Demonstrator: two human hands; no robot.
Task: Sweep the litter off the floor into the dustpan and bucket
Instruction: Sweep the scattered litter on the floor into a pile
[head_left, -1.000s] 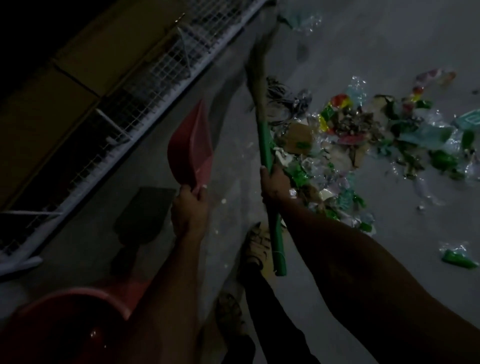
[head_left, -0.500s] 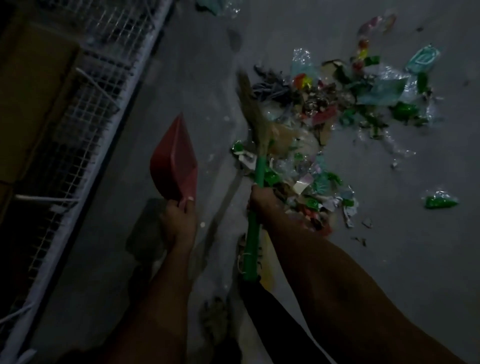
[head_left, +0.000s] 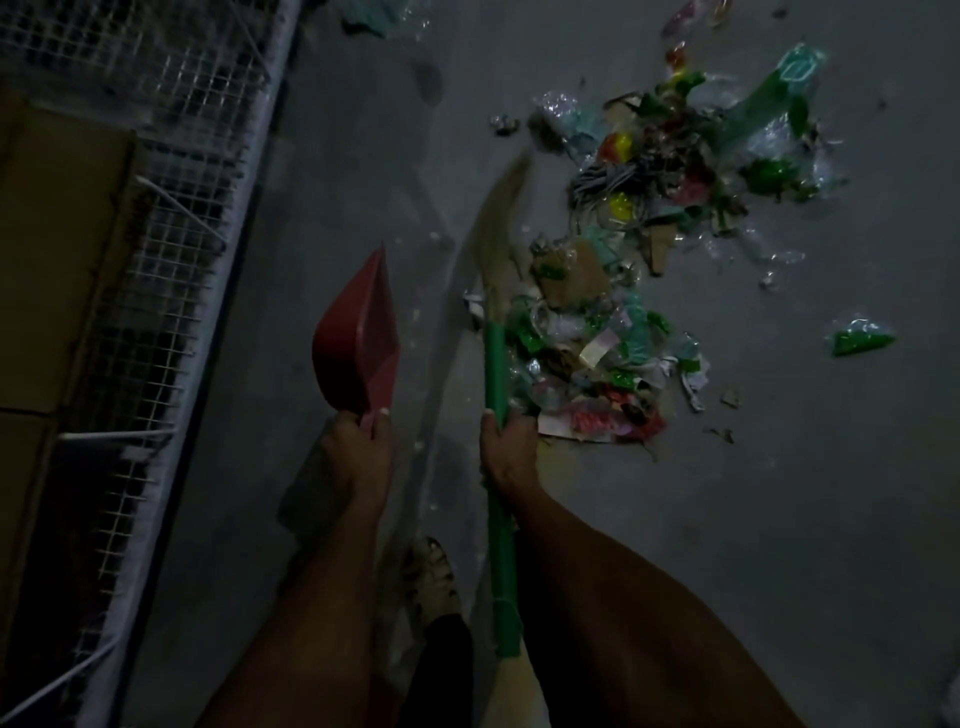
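Down on the grey floor (head_left: 779, 493) we see our left hand (head_left: 358, 457) closed around the handle of the red dustpan (head_left: 358, 343), which is held tilted above the floor, its mouth pointing toward 12 o'clock. Our right hand (head_left: 506, 447) grips the green handle of the broom (head_left: 496, 364), whose pale bristles reach up toward 1 o'clock and touch the left edge of the litter (head_left: 623, 291), a spread of wrappers, plastic and cardboard lying at 1 to 2 o'clock from that hand. At 9 o'clock a white wire rack (head_left: 171, 270) runs beside the dustpan, and one green wrapper (head_left: 860, 338) lies apart at 3 o'clock; the bucket is out of view.
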